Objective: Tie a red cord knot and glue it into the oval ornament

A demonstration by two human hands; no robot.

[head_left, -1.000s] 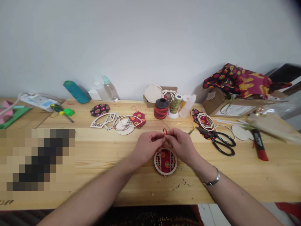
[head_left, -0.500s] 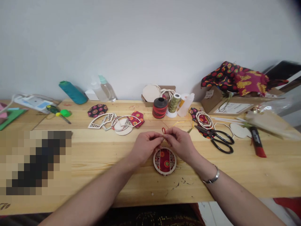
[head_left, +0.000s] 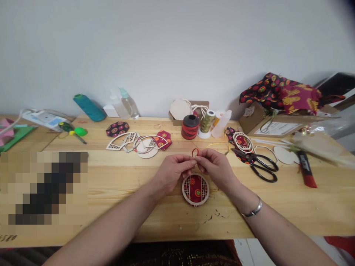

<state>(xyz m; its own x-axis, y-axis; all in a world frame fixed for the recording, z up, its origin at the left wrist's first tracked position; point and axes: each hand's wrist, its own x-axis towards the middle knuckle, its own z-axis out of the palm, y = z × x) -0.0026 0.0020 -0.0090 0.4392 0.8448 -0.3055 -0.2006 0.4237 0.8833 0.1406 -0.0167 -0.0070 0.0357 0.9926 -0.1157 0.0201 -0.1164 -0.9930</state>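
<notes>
A small loop of red cord [head_left: 195,151] stands up between my fingertips. My left hand [head_left: 174,170] pinches the cord from the left, and my right hand [head_left: 215,164] pinches it from the right, the two nearly touching. Just below them on the wood lies a round ornament [head_left: 195,190], a pale lattice frame over dark red patterned fabric. My fingers hide its top edge and the lower part of the cord. Behind my hands stands a spool of red cord [head_left: 190,127]. Black-handled scissors [head_left: 260,166] lie to the right of my right hand.
Pale frames [head_left: 123,141] and fabric-covered pieces [head_left: 163,139] lie left of centre. A green thread cone [head_left: 206,122] and a clear bottle [head_left: 222,123] stand at the back. At right are a cardboard box [head_left: 266,122] with fabric and a black-and-red tube [head_left: 306,170].
The red loop between my fingers has grown larger and rounder. My hands stay pinched together above the ornament. The whole view has shifted slightly.
</notes>
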